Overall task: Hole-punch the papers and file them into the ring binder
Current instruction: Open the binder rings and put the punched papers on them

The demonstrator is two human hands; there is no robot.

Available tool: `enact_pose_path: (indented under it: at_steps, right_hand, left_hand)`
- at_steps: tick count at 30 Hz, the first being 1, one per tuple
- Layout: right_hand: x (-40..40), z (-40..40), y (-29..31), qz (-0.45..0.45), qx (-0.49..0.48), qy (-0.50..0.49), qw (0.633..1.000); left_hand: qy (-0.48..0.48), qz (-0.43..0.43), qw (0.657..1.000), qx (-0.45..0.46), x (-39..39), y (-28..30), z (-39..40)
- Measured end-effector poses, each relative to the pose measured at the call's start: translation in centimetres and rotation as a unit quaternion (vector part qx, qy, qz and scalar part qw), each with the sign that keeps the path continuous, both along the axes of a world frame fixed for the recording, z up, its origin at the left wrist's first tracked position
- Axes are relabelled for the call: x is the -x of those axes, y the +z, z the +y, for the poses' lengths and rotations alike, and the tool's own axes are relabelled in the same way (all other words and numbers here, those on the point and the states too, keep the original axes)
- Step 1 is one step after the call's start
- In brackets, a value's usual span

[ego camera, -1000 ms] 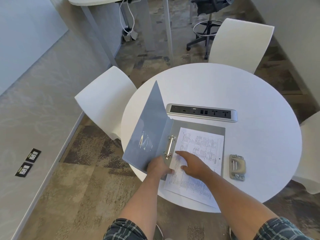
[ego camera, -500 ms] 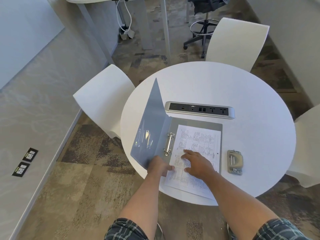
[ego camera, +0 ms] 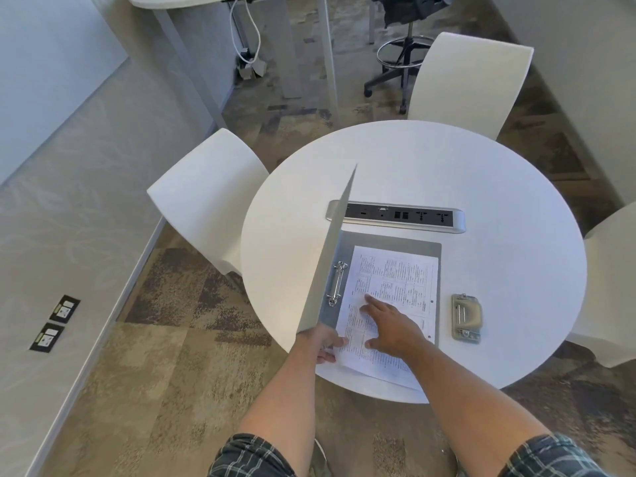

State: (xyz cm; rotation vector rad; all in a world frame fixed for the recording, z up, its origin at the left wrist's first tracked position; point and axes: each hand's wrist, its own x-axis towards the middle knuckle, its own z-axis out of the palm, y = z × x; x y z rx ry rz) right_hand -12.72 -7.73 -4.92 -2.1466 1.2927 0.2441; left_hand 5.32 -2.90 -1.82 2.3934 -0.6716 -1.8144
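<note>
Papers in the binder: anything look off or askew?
Yes. The papers lie tilted on the binder's back cover, beside the rings rather than on them, and their near corner hangs past the table edge. The punched holes sit along the right edge, away from the rings.

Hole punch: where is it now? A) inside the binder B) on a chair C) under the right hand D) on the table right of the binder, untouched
D: the hole punch lies on the table right of the ring binder, clear of the right hand, which is flat on the papers.
</note>
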Motion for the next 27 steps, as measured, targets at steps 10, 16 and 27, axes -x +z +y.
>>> enact_pose_path:
  at_steps: [10, 16, 27]
  right_hand:
    - [0.1, -0.3, -0.2, -0.007, -0.012, -0.003, 1.000]
    - [0.6, -0.7, -0.4, -0.037, 0.005, -0.030, 0.999]
    - [5.1, -1.0, -0.3, -0.222, 0.112, -0.343, 0.906]
  left_hand:
    - [-0.005, 0.021, 0.996, 0.083, 0.9, 1.1, -0.9]
    - [-0.070, -0.016, 0.987, 0.144, -1.0, -1.5, -2.3]
    - [0.025, 0.032, 0.989, 0.139, -3.0, -2.5, -2.8]
